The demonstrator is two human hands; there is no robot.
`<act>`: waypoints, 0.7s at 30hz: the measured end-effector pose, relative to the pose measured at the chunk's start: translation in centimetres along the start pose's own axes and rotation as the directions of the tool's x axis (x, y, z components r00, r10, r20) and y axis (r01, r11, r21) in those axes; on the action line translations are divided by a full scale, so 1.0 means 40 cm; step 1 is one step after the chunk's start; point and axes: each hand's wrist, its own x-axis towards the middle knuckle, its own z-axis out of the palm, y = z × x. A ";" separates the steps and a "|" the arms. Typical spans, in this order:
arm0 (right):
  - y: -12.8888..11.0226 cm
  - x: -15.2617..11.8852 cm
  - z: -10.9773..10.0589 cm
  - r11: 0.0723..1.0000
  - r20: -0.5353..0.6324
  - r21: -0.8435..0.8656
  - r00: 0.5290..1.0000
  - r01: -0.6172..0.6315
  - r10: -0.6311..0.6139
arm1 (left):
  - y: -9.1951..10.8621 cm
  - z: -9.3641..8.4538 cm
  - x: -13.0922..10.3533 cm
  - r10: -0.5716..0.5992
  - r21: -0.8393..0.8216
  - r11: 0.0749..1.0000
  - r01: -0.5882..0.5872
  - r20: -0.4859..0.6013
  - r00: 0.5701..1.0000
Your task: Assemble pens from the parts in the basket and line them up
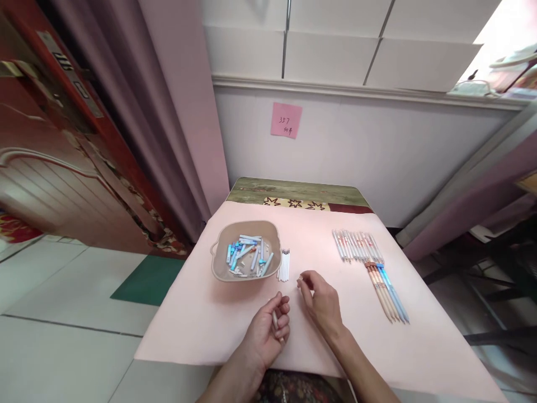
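Observation:
My left hand (268,330), palm up near the table's front edge, has its fingers curled around a pale pen part (275,320). To its right, my right hand (321,296) pinches a tiny clear or white piece (300,279) between thumb and forefinger. Beyond my left hand stands a beige basin (218,246) with blue and white pen parts (250,254) inside. Several thin white refills with dark tips (284,265) lie in a row against the basin's right side.
On the right of the pink-covered table (310,235) lie a row of clear pens (356,246) and, nearer, several brown and blue pens (388,294). A pink note (286,120) is on the wall behind.

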 end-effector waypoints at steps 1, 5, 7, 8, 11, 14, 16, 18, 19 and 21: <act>0.012 0.002 0.005 1.000 0.026 -0.007 0.999 -0.024 0.025 | -0.002 -0.007 0.001 -0.004 0.011 1.000 0.004 -0.004 1.000; 0.031 0.005 0.019 0.997 0.001 0.036 0.998 -0.063 0.063 | -0.005 -0.033 0.005 0.004 0.024 1.000 -0.005 0.018 1.000; 0.026 0.007 0.018 0.996 0.026 0.053 0.997 -0.073 0.071 | -0.006 -0.042 0.008 0.007 0.025 1.000 -0.008 0.022 1.000; 0.021 0.008 0.016 0.993 0.045 0.070 0.995 -0.090 0.087 | -0.005 -0.044 0.010 0.006 0.029 1.000 -0.007 0.022 1.000; -0.003 0.011 0.002 0.971 0.032 0.180 0.988 -0.156 0.153 | -0.004 -0.036 0.017 0.029 0.065 0.997 -0.030 0.015 0.999; -0.038 0.010 -0.016 0.938 -0.042 0.306 0.982 -0.163 0.184 | -0.003 -0.010 0.025 0.093 0.117 0.989 -0.094 0.012 0.996; -0.060 0.005 -0.023 0.931 -0.088 0.337 0.981 -0.136 0.175 | -0.004 0.012 0.028 0.098 0.131 0.986 -0.106 0.063 0.993; -0.075 -0.004 -0.025 0.946 -0.144 0.311 0.980 -0.090 0.140 | -0.006 0.030 0.029 0.087 0.108 0.989 -0.104 0.153 0.984; -0.079 -0.009 -0.023 0.957 -0.175 0.283 0.978 -0.064 0.117 | -0.007 0.037 0.029 0.089 0.085 0.991 -0.107 0.193 0.977; -0.082 -0.021 -0.019 0.974 -0.229 0.225 0.971 -0.017 0.069 | -0.010 0.044 0.026 0.103 0.031 0.993 -0.113 0.234 0.967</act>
